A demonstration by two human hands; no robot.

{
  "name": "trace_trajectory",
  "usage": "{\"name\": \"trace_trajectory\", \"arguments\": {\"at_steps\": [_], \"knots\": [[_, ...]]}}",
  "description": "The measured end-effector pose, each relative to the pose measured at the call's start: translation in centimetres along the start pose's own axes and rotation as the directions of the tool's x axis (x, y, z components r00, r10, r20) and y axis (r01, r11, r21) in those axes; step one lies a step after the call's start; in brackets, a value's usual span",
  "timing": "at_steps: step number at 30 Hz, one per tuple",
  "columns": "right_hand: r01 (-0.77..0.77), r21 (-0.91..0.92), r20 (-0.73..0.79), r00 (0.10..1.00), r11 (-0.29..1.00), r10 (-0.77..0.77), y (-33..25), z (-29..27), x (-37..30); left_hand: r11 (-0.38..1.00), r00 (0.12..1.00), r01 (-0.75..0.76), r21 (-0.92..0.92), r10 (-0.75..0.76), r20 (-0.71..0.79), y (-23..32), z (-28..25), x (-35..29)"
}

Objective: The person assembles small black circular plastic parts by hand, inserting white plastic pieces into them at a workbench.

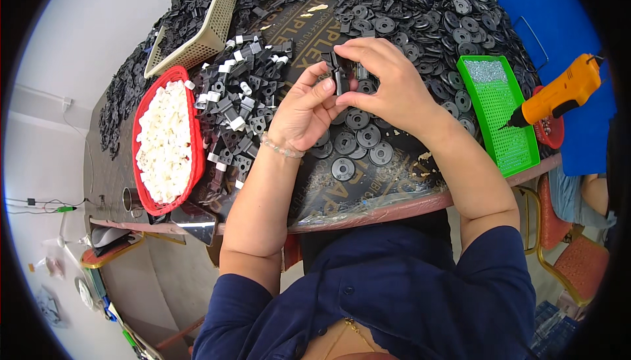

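Note:
Both of my hands are raised over the middle of the table around a small black plastic part. My left hand pinches it from the left, thumb across its near face. My right hand grips the same part from the right between thumb and fingers; the fingertips behind it are partly hidden. Below the hands lie several round black discs with centre holes. To the left of my left hand is a heap of black blocks, some fitted with white pieces.
A red basket of white pieces stands at left, with a beige basket of black parts behind it. At right, an orange electric screwdriver overhangs a green tray of small screws, beside a red bowl. More discs cover the far side.

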State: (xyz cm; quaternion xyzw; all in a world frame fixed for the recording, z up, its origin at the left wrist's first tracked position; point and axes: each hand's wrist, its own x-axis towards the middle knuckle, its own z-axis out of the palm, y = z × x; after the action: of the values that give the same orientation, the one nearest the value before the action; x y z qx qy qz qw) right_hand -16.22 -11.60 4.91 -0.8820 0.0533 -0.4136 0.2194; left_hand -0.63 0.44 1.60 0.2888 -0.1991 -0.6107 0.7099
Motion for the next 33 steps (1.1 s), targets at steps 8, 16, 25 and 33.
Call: {"name": "trace_trajectory", "arguments": {"at_steps": [8,16,25,33], "knots": [[0.026,-0.087,-0.014,1.0,0.996,-0.027,-0.1,-0.2,0.0,0.996,0.998,-0.042,0.073,0.044,-0.038,-0.7,0.6,-0.1],[-0.033,0.028,0.054,0.998,0.999,0.031,0.6,-1.1,0.2,0.85,0.966,-0.205,0.485,0.256,-0.04,-0.8,1.2,-0.2],[-0.548,0.359,0.326,0.832,0.756,0.449,0.8,-2.6,0.8,0.615,0.947,-0.226,0.756,0.32,0.022,-1.1,1.4,-0.4],[-0.38,-0.327,0.424,0.76,0.865,0.494,0.3,-5.6,0.5,0.696,0.901,-0.191,0.692,0.405,-0.158,-0.2,1.9,-0.3]]}}
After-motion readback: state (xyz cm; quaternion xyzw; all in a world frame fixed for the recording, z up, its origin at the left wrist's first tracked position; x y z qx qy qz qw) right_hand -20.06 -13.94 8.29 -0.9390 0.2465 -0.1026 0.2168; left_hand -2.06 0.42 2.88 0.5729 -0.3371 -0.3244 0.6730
